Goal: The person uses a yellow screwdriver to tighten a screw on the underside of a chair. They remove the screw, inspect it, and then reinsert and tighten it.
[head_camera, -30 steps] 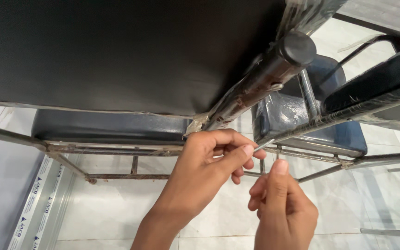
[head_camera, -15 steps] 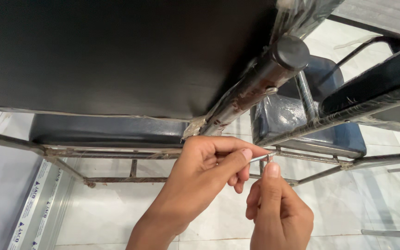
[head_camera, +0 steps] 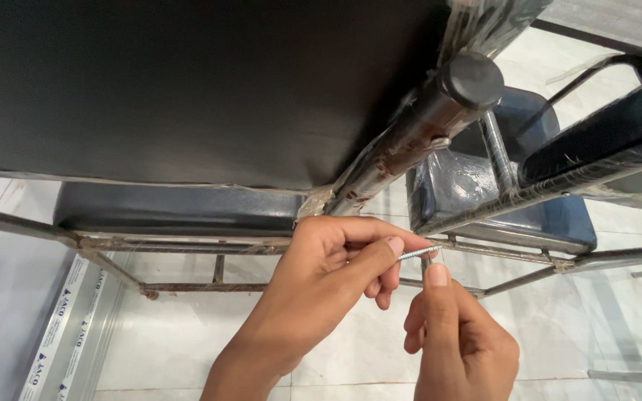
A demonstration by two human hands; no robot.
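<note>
My left hand [head_camera: 321, 286] pinches a thin silver screw [head_camera: 419, 253] between thumb and forefinger, its tip pointing right. My right hand [head_camera: 458, 338] is just below it, forefinger raised and touching the screw's end from beneath. Both hands are held under an upturned chair with a black seat panel [head_camera: 187, 89]. A rusty metal chair leg [head_camera: 410, 141] wrapped in clear plastic, with a black end cap [head_camera: 473, 78], runs diagonally right above the hands.
Dark blue padded chair seats [head_camera: 499, 200] on a rusty metal frame [head_camera: 187, 245] stand behind the hands. Another black padded part [head_camera: 603, 141] crosses at the right. The floor is pale tile [head_camera: 187, 349]; a metal strip [head_camera: 61, 334] lies at lower left.
Both hands have shifted slightly down and left. The right forefinger stays against the screw's end, and the left pinch on the screw holds.
</note>
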